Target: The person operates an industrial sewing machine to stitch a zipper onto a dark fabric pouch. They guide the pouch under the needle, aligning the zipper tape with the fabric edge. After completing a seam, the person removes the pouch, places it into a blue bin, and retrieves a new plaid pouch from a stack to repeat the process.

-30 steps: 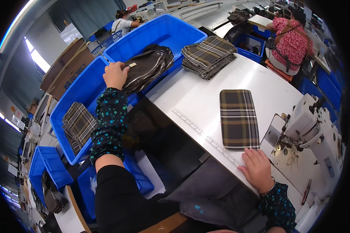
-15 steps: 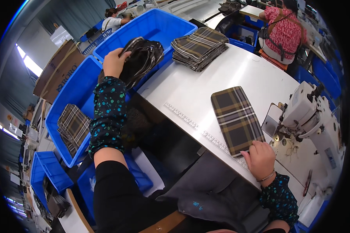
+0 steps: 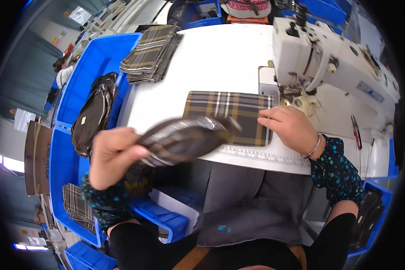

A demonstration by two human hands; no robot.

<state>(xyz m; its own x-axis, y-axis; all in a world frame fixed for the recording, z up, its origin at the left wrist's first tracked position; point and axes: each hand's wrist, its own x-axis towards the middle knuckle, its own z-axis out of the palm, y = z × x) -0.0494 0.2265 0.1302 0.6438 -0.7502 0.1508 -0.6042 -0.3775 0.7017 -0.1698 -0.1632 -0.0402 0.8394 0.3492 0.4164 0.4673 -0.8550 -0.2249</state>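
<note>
My left hand (image 3: 114,155) is closed on the left end of a dark zippered fabric piece (image 3: 184,139), smeared by motion, with a shiny zipper and some plaid showing. It hangs above the table's front edge and covers part of a plaid fabric panel (image 3: 231,105). That panel lies flat on the white table (image 3: 220,54). My right hand (image 3: 294,128) rests at the panel's right edge, fingers stretched over it; the underside of the hand is hidden. More dark zippered pieces (image 3: 96,117) lie across the edge of the blue bin on the left.
Beside the panel stands a white sewing machine (image 3: 301,49). A stack of plaid panels (image 3: 150,56) sits at the table's far left. Along the front edge runs a ruler strip (image 3: 265,153). Red-handled snips (image 3: 355,130) lie at right. A lower blue bin (image 3: 60,166) holds plaid pieces (image 3: 78,204).
My left hand has come from the pile at the bin toward the table with a zippered piece. The plaid panel has turned sideways under my right hand. The view has swung rightward.
</note>
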